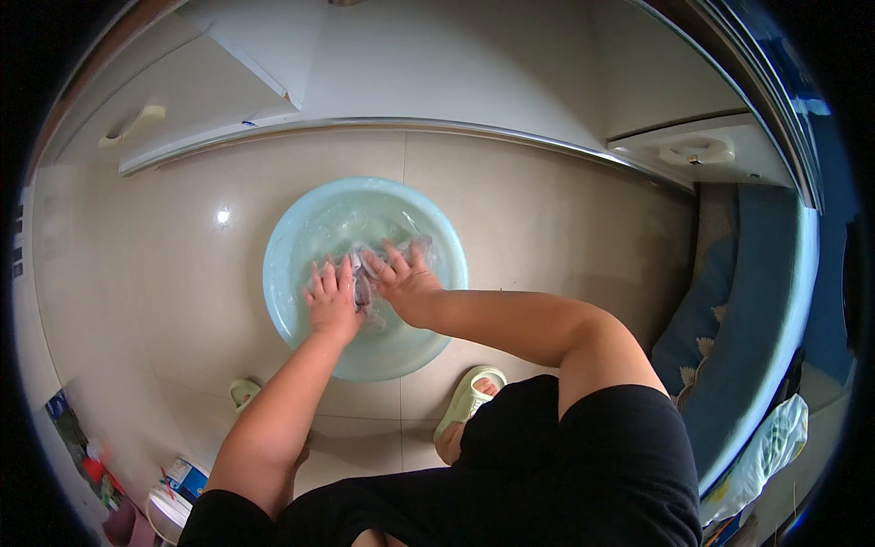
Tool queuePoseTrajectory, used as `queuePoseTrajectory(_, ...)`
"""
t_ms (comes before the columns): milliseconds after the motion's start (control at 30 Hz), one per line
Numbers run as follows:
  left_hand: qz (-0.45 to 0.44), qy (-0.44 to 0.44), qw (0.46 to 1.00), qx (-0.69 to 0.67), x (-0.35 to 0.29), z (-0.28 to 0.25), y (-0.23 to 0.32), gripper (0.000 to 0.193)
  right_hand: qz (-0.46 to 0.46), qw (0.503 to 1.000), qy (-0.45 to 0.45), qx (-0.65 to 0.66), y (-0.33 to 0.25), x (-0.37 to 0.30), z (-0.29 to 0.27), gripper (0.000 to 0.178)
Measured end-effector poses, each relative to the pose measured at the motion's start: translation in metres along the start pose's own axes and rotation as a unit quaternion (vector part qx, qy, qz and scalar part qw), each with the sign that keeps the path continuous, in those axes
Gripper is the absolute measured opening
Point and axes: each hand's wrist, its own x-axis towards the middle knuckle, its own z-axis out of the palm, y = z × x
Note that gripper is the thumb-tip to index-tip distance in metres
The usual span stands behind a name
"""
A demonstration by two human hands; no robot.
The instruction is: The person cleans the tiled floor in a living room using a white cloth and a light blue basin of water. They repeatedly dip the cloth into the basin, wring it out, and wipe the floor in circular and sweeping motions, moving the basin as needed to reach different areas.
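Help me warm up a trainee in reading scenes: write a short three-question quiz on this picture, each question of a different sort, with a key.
1. True or false: the left hand and the right hand are both within the rim of the light-blue basin, as seen from above.

2. What do the right hand's fingers touch?
A) a dry plate
B) a wet, pale cloth
C) a drawer handle

3. Fill the gap: the light-blue basin stands on the tiled ____.

Key: 1. True. 2. B. 3. Floor.
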Motion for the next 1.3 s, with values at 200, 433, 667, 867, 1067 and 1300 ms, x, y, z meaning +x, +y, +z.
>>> queuePoseTrajectory(200,-0.030,-0.028,0.999,-0.019,0.028,-0.006,-0.012,0.124,-0.026,0.998,0.011,0.061,0.020,0.021,-0.004,0.058)
queuePoseTrajectory(433,-0.008,-0.236,0.909,-0.342,0.042,-0.023,-0.045,0.077,0.071,0.878,0.279,0.382,0.017,0.013,0.017,0.028)
queuePoseTrajectory(667,0.055,-0.109,0.773,-0.622,-0.040,-0.085,-0.018,0.055,0.188,0.733,0.248,0.605,0.012,-0.033,0.009,0.040)
queuePoseTrajectory(867,0.188,0.030,0.766,-0.614,-0.092,-0.126,-0.008,0.074,0.207,0.466,0.005,0.860,0.007,-0.051,-0.005,0.080)
queuePoseTrajectory(1067,0.252,-0.113,0.669,-0.690,-0.145,-0.165,-0.007,0.070,0.023,0.303,-0.013,0.952,-0.024,-0.083,-0.048,0.096)
queuePoseTrajectory(1300,0.362,-0.389,0.552,-0.642,-0.133,-0.158,-0.018,0.055,-0.034,0.129,0.009,0.991,-0.049,-0.088,-0.055,0.084)
